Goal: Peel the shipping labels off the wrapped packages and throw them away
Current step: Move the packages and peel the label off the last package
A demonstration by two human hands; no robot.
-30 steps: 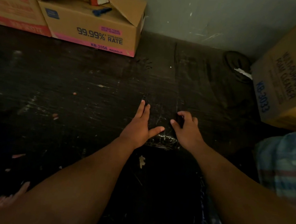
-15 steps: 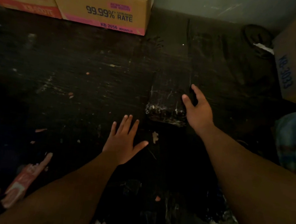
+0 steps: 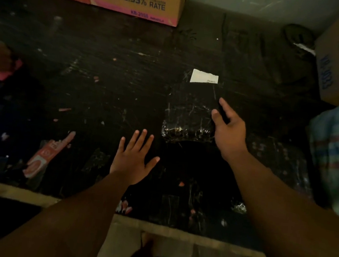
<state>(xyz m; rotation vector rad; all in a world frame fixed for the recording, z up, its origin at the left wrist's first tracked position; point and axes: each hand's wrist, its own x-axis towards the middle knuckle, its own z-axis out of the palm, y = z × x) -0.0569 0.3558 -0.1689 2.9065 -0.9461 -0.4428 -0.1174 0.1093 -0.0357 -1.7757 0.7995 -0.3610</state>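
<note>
Two hands: right hand (image 3: 227, 132) grips wrapped package (image 3: 189, 111); left hand (image 3: 134, 160) spread wide, empty.

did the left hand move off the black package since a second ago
Yes. The left hand has pulled back toward the person and leftward, off the wrapped package, which stays put; it now hovers open over the dark table.

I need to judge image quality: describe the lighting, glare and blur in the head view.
Head view: dim, with the dark tabletop swallowing detail; the black wrapped package shows only through glints on its wrap; the white label is the brightest spot, its print unreadable; edges blur and bend.
</note>
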